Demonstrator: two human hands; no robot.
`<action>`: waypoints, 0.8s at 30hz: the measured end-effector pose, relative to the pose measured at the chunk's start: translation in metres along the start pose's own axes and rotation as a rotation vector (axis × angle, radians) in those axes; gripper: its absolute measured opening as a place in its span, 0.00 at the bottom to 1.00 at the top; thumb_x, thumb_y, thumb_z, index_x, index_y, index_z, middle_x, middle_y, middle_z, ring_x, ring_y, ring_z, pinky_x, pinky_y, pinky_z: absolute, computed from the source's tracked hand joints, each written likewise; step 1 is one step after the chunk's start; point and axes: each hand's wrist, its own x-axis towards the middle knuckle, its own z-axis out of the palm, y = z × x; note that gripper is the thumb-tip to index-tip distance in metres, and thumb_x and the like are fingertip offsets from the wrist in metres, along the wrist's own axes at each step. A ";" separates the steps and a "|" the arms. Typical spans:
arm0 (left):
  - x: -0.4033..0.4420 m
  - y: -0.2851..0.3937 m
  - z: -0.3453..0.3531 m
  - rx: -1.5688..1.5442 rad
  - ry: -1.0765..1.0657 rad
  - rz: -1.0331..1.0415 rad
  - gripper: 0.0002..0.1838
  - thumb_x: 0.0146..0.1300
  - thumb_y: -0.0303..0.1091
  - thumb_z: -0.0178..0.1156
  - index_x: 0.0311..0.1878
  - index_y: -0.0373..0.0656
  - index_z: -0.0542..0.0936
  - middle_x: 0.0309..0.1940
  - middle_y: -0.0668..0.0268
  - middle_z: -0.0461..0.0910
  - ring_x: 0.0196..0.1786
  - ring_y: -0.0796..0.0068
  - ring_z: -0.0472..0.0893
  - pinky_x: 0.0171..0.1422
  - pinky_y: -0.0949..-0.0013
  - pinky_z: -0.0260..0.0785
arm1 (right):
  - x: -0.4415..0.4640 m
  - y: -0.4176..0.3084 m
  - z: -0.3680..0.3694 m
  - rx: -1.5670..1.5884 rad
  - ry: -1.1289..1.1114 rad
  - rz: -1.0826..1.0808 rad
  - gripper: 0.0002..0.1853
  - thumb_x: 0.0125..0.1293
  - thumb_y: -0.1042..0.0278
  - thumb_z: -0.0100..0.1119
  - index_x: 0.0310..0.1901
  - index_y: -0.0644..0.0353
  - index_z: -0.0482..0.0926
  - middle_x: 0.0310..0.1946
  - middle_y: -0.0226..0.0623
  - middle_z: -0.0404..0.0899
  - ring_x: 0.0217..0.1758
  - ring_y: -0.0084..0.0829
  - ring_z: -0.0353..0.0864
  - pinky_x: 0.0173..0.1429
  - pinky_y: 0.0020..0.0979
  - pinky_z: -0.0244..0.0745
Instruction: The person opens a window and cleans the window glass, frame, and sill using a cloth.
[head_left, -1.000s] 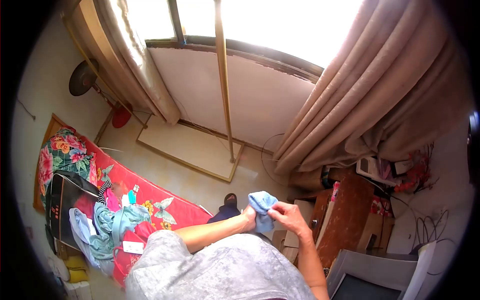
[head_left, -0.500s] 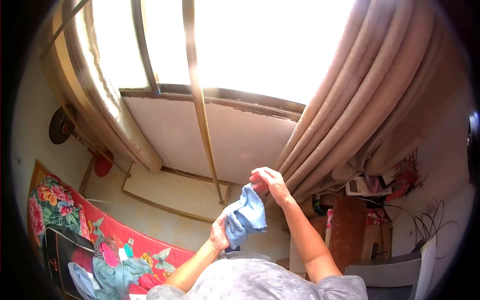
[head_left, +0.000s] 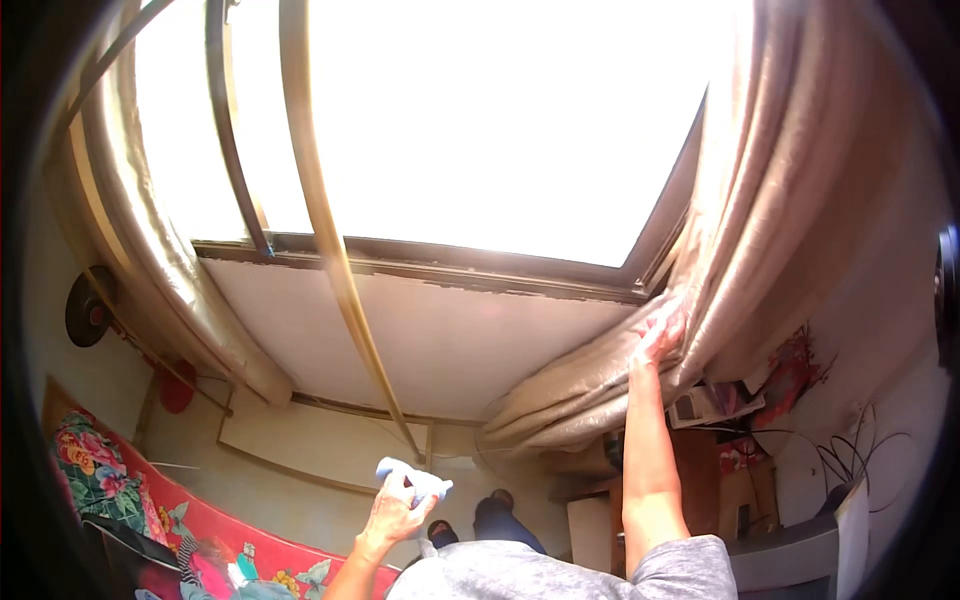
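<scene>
In the lower middle of the head view, my left hand (head_left: 392, 514) is closed around a crumpled light blue cloth (head_left: 428, 486), with cloth sticking out on both sides of the fingers. My right hand (head_left: 660, 332) reaches forward and to the right onto the beige curtain (head_left: 745, 210) beside the window. Its fingers press into the folds and grip the fabric; bright light blurs the fingertips. Below that hand the curtain's lower part bulges out to the left under the sill.
A wooden pole (head_left: 335, 260) stands slantwise before the bright window (head_left: 480, 130). At left are another curtain (head_left: 170, 230), a fan (head_left: 90, 306) and a red bed (head_left: 310, 555) with clothes on it. Cables (head_left: 860, 455) and a grey monitor-like object (head_left: 790, 560) are at right.
My right hand has gone from near the cloth to the right curtain, whose upper part is drawn rightward, baring the window frame's corner. My left hand has lowered, with the cloth bunched smaller.
</scene>
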 end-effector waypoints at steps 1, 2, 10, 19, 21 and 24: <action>0.010 0.008 0.001 -0.042 0.021 -0.011 0.14 0.61 0.40 0.67 0.38 0.36 0.85 0.46 0.50 0.75 0.48 0.51 0.77 0.54 0.55 0.72 | -0.003 -0.005 0.002 0.032 -0.099 0.034 0.23 0.72 0.59 0.50 0.67 0.52 0.64 0.60 0.39 0.71 0.43 0.36 0.83 0.34 0.33 0.79; 0.023 0.018 0.001 -0.080 0.044 -0.019 0.14 0.60 0.39 0.68 0.38 0.37 0.85 0.48 0.51 0.74 0.51 0.52 0.76 0.56 0.55 0.71 | -0.004 -0.012 0.004 -0.018 -0.263 0.169 0.22 0.71 0.67 0.49 0.65 0.56 0.68 0.56 0.37 0.75 0.43 0.31 0.83 0.38 0.29 0.78; 0.150 0.099 0.030 -0.933 0.157 0.192 0.27 0.68 0.42 0.62 0.61 0.31 0.71 0.62 0.53 0.65 0.64 0.58 0.69 0.69 0.57 0.61 | 0.073 -0.073 0.009 0.107 -0.637 0.170 0.22 0.76 0.61 0.49 0.67 0.58 0.69 0.56 0.38 0.78 0.47 0.31 0.85 0.44 0.28 0.80; 0.253 0.163 0.068 -0.628 0.142 0.488 0.27 0.56 0.34 0.67 0.59 0.32 0.75 0.63 0.46 0.66 0.68 0.43 0.65 0.74 0.49 0.56 | 0.044 -0.149 0.012 -0.146 -0.867 -0.489 0.36 0.72 0.60 0.60 0.76 0.58 0.55 0.74 0.42 0.60 0.70 0.36 0.69 0.67 0.37 0.66; 0.267 0.171 0.068 -0.548 0.167 0.597 0.32 0.52 0.29 0.69 0.62 0.31 0.72 0.62 0.46 0.67 0.66 0.47 0.69 0.73 0.52 0.58 | 0.059 -0.177 0.005 0.179 -0.803 -0.401 0.38 0.74 0.55 0.54 0.78 0.54 0.47 0.78 0.42 0.50 0.76 0.41 0.60 0.71 0.40 0.61; 0.290 0.166 0.071 -0.562 0.129 0.711 0.45 0.54 0.25 0.64 0.72 0.28 0.51 0.57 0.52 0.69 0.60 0.58 0.70 0.70 0.54 0.59 | 0.127 -0.188 -0.026 0.240 -0.480 -0.437 0.37 0.76 0.55 0.48 0.79 0.54 0.43 0.80 0.43 0.44 0.80 0.44 0.51 0.75 0.44 0.54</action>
